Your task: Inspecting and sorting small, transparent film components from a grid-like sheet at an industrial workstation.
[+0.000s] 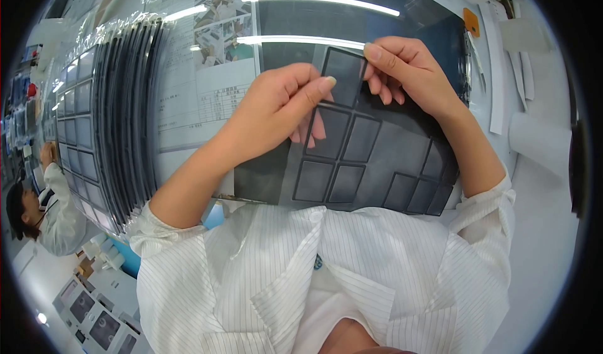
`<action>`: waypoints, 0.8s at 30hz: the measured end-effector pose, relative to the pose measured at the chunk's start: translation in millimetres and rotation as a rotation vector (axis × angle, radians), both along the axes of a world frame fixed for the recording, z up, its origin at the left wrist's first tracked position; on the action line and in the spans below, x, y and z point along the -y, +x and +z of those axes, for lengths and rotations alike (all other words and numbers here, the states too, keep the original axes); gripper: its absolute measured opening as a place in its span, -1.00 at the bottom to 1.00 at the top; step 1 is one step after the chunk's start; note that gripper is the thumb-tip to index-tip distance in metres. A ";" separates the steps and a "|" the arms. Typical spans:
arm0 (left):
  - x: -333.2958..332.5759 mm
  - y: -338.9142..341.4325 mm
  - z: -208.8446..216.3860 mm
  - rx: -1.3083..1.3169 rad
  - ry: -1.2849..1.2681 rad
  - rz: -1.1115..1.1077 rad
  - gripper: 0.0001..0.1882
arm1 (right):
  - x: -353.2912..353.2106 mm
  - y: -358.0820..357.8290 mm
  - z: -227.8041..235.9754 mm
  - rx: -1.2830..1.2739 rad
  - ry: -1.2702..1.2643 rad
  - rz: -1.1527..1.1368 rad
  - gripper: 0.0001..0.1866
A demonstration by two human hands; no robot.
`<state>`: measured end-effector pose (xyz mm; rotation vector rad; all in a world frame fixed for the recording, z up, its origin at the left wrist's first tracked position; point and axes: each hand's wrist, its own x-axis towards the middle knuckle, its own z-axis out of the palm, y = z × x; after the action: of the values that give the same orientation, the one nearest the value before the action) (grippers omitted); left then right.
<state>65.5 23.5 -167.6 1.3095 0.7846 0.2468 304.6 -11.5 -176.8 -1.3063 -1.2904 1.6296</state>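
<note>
Bench, indoor workroom: pale work surface (pixel 173 158), near edge against the wearer's striped white coat (pixel 232 272). Printed sheets (pixel 217 87) with photos and a table of text lie on the left half of the surface, toward the far edge. A glossy dark mat (pixel 295 18) covers the middle and right; two bright light strips reflect in it.

Left edge of surface: a stack of dark trays (pixel 129 122) with rectangular cells, clear plastic film about it. Beyond that edge, a co-worker (pixel 59 213) in a pale coat and dark cap, one arm extended. Far right corner: an orange tag (pixel 471 22). Right side: a white roll (pixel 539 142).

Item in hand: dark framed panel (pixel 344 78), rectangular, raised over the mat and tilted. Directly below it toward the near edge, a grid of dark frames (pixel 330 131); cannot tell whether panel and grid are joined.

Left hand (pixel 279 100): pinch closed on the panel's left edge, thumb on the face, other fingers behind, partly seen through the clear material. Right hand (pixel 408 68): thumb and forefinger nearly together at the panel's far right corner, gripping it; remaining fingers loosely curled beneath.
</note>
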 end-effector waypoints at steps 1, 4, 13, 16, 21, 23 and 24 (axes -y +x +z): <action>-0.5 -0.4 -3.6 0.003 0.033 0.010 -0.68 | -0.6 0.7 -0.4 -0.001 0.008 0.019 -0.59; 2.7 1.5 -5.5 0.024 0.100 0.041 -0.70 | -1.9 0.4 4.6 0.054 -0.005 0.080 -0.58; -11.1 -12.1 -11.6 0.017 0.210 0.227 -0.66 | 16.7 41.3 33.0 0.356 -0.059 0.545 -0.73; -12.2 -12.9 -11.5 -0.043 0.193 0.225 -0.62 | 33.0 70.1 32.5 0.425 -0.072 0.502 -0.78; -13.0 -3.8 -6.7 -0.155 0.146 0.157 -0.59 | 65.6 89.6 28.7 0.379 -0.145 0.137 -0.79; -12.0 -1.1 -4.0 -0.173 0.102 0.126 -0.59 | 70.2 91.5 21.8 0.336 -0.127 0.077 -0.79; -11.1 0.5 -2.9 -0.183 0.098 0.121 -0.59 | 70.3 91.4 18.9 0.326 -0.132 0.074 -0.79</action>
<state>66.0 34.7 -170.5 1.3924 1.0192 0.2671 396.0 -81.8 -157.9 -1.6768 -1.4551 1.6214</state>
